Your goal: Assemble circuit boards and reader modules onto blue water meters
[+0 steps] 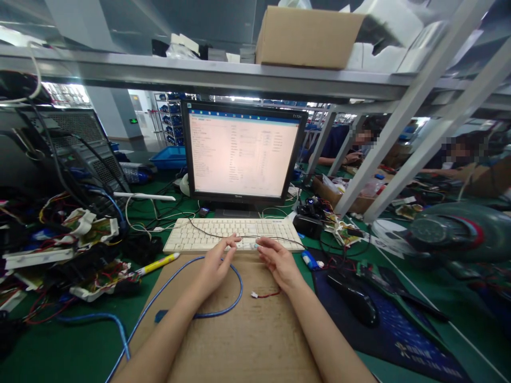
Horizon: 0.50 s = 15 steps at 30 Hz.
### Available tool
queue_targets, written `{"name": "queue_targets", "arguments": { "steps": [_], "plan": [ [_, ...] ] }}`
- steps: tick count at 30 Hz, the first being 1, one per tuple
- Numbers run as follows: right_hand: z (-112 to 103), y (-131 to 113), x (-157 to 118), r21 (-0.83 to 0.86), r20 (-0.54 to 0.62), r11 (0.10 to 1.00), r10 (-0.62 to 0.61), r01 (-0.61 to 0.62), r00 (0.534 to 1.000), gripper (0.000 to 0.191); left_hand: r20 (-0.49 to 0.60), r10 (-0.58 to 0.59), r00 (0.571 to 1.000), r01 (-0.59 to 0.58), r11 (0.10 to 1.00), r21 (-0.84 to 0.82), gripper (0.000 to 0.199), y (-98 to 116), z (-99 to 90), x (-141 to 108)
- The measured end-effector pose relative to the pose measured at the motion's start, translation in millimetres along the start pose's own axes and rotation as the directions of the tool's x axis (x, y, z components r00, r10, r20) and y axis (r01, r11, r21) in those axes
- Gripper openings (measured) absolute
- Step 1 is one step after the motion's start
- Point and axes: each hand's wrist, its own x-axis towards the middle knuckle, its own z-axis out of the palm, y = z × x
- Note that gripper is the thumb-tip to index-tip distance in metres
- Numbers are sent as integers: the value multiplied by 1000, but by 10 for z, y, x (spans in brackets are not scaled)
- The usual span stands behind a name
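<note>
My left hand (216, 264) hovers at the front edge of the cream keyboard (191, 236), thumb and fingers apart and nothing visible between them. Facing it, my right hand (280, 264) has loosely curved, spread fingers near the keyboard's lower right part; its palm side is partly hidden. Below the hands lies a cardboard sheet (243, 340). A short red wire with a white connector (254, 294) rests on it, its other end passing out of sight by my right wrist. A blue cable (241, 290) loops over the cardboard and passes behind my left forearm.
A monitor (243, 154) stands behind the keyboard. To the left are a yellow marker (159, 263) and opened white casings (93, 229) with wires. A black mouse (353, 298) sits on a dark mat (399, 324) at right. Metal posts (415, 106) rise there; two people work beyond.
</note>
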Motion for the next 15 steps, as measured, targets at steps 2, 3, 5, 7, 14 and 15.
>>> {"name": "queue_targets", "arguments": {
  "steps": [2, 3, 5, 7, 14, 15],
  "plan": [
    [7, 30, -4, -48, 15, 999, -10, 10, 1000, 44, 2, -12, 1000, 12, 1000, -3, 14, -9, 9, -1],
    [12, 46, -3, -82, 29, 996, -29, 31, 999, 46, 2, -17, 1000, 17, 1000, -13, 14, -9, 12, -1],
    [25, 76, 0, -168, 54, 981, -91, 99, 994, 46, -4, -22, 1000, 21, 999, -39, 14, -3, 21, -3],
    [41, 108, 3, -254, 61, 953, -153, 164, 986, 43, -8, -26, 1000, 25, 997, -72, 15, 15, 32, -8],
    [82, 247, -18, -513, 75, 805, -303, 298, 950, 48, -26, -79, 997, 71, 975, -208, 15, 175, 47, -17],
    [90, 264, -26, -560, 70, 771, -321, 304, 944, 56, -18, -81, 997, 75, 971, -228, 14, 198, 49, -21]
  ]
}}
